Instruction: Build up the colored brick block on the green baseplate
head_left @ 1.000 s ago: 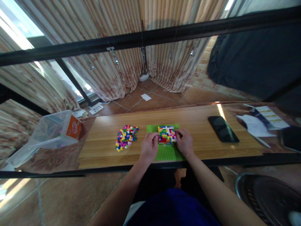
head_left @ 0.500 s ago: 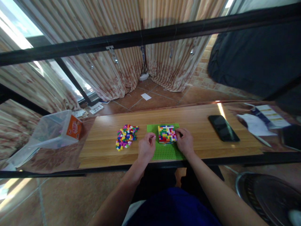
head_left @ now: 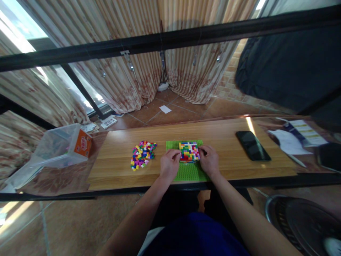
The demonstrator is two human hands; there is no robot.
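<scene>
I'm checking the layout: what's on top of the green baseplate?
A block of multicoloured bricks rests on the green baseplate, between the left hand and the right hand. The surface under the block is covered, and the hands hide parts of the baseplate's edges.

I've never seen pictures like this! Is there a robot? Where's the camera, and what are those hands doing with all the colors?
There's no robot here, just a person's two bare hands. The camera is worn on the person's head, so it looks forward and down at them. On the wooden surface lies a green studded plate, with a colorful block of toy bricks on it. The left hand is at the block's left side and the right hand at its right edge. Whether the fingers pinch a loose brick is too small to tell. To the left is a pile of loose bricks; to the right lies a black phone.
</scene>
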